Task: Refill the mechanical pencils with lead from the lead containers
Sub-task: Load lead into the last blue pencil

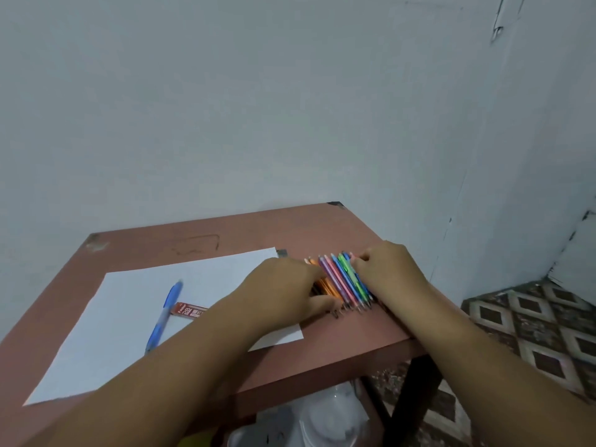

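Note:
A row of several colourful mechanical pencils (346, 282) lies side by side near the table's right edge, tips toward me. My left hand (283, 288) covers the orange pencils (325, 287) on the row's left side, fingers curled over them and thumb by their tips. My right hand (388, 269) lies against the row's right side, its curled fingers pinching the far end of the rightmost pencil (354, 269). A blue mechanical pencil (164, 312) lies on the white paper (122, 317). Beside it is a red lead container (190, 309), partly hidden by my left forearm.
The small reddish-brown table (290, 227) stands against a pale wall in a corner. A dark table leg (416, 385) drops at the front right. Patterned floor tiles (535, 327) lie to the right. Whitish objects (322, 417) sit below the table.

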